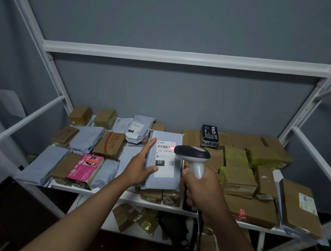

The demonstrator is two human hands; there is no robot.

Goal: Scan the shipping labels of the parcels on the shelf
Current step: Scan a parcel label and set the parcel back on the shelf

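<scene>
**Desk:** What does the frame show?

**Photographer:** A worker at a white metal shelf (156, 201) crowded with parcels. The left hand (140, 165) props up a grey mailer bag (163, 162) above the front middle of the shelf, thumb hooked across its lower face beside the shipping label (165, 158), fingers stretched flat up its left side. The right hand (201, 187) is wrapped tight round the handle of a barcode scanner (192, 156), whose head points at the label; a red glow falls across the barcode.

**Desk:** How would that bag handle?

**Photographer:** By its look, light and soft, with a slick plastic skin that could slip or sag. Holding it by the edge, clear of the label, seems wise.

**Desk:** And what is on the shelf?

**Photographer:** Brown taped boxes (238, 180) mostly on the right, more grey bags at left, a pink box (85, 168) up front and a black packet (209, 136) at the back. More parcels lie on the tier below.
</scene>
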